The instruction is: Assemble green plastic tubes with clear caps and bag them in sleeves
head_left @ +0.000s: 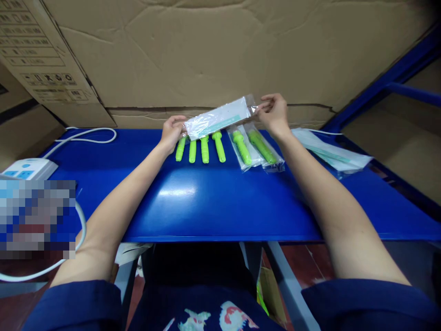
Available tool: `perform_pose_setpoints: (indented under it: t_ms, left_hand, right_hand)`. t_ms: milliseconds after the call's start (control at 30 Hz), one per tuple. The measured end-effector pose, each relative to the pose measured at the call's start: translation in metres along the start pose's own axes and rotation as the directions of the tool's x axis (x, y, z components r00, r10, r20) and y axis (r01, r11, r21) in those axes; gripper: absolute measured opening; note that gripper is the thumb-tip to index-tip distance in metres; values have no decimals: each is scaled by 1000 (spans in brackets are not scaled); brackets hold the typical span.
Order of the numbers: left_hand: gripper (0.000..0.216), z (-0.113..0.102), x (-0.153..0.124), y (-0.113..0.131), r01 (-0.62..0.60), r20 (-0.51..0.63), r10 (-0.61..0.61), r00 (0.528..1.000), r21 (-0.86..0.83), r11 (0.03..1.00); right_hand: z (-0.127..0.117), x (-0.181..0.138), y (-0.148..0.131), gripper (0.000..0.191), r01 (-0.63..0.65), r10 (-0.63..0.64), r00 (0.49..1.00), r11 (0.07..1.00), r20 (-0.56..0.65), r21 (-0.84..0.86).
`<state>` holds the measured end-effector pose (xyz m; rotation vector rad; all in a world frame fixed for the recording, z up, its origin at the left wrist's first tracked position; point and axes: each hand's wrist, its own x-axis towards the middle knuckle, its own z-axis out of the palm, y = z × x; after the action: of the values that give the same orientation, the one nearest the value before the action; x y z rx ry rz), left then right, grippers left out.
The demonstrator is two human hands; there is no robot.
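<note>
Clear plastic over a white sheet makes up the packet (pixel 220 118), which is stretched between the two hands. The left hand (pixel 172 131) has its fingers closed on the lower end. The right hand (pixel 274 112) pinches the upper end between thumb and fingertips. The packet is long and flat, and it tilts so that the right hand's end sits higher. A thin teal band runs along its lower edge, and any print on it is too small to read. It is held just above the blue table (pixel 220 202).

Beneath the packet, just beside the left hand, four loose green handles (pixel 205 149) lie side by side. Below the right hand, next to that wrist, lie two bagged green handles (pixel 257 149), each in its own clear sleeve. To the outer side of the right forearm is a pile of flat bags (pixel 330 154), also showing a teal stripe.

Well out past the left arm sit a white power strip (pixel 29 168) and its white cable (pixel 89 134). Cardboard boxes (pixel 220 50) stand beyond both hands. The one to the upper left carries black printed lines and a row of handling symbols, none of them legible.
</note>
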<state>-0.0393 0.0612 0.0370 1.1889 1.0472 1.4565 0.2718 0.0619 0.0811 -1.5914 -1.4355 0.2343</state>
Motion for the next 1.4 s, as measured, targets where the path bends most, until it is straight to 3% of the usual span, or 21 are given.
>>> perform_pose_setpoints:
  t_ms: [133,267,367,500,567,700,867,1033,1233,1400]
  left_hand:
    - [36,3,-7,2,-43,110,38,993,44,998]
    - [37,5,-11,4,-84,207,69,976,62,995]
    - [34,8,-15,5,-96,236,81,968,53,994]
    - [28,14,-17,6,-99,203,90,975,34,994]
    - [25,15,-15,4,-105,169,98,981,31,994]
    - [23,14,-9,-1,-104,106,105,989,-15,995]
    - [40,10,-7,-5,-156,118,158,980,-31,987]
    - [38,14,-14,0,-270,178,262,949,23,963]
    - [27,23,-29,12,-241,259,206,944,110,964]
    - [18,28,-36,17,-190,347,130,929,145,971]
  right_hand:
    - [-2,8,11,24,91,-74,993,976,-91,197]
    - [-4,15,17,31,164,-104,982,882,-157,443]
    - [-2,21,21,43,131,-82,990,848,-116,514]
    - [6,24,24,53,-16,-33,997,818,74,575]
    - [10,21,21,49,-79,-20,987,805,160,588]
    - [11,5,2,46,-151,41,978,821,207,550]
    - [7,-26,-32,42,-144,-24,934,888,356,437]
    - [9,-44,-47,29,-148,-119,873,859,473,490]
    - [8,-52,-53,53,-161,-172,837,831,520,533]
    - [7,-54,-58,63,-140,-150,856,853,494,502]
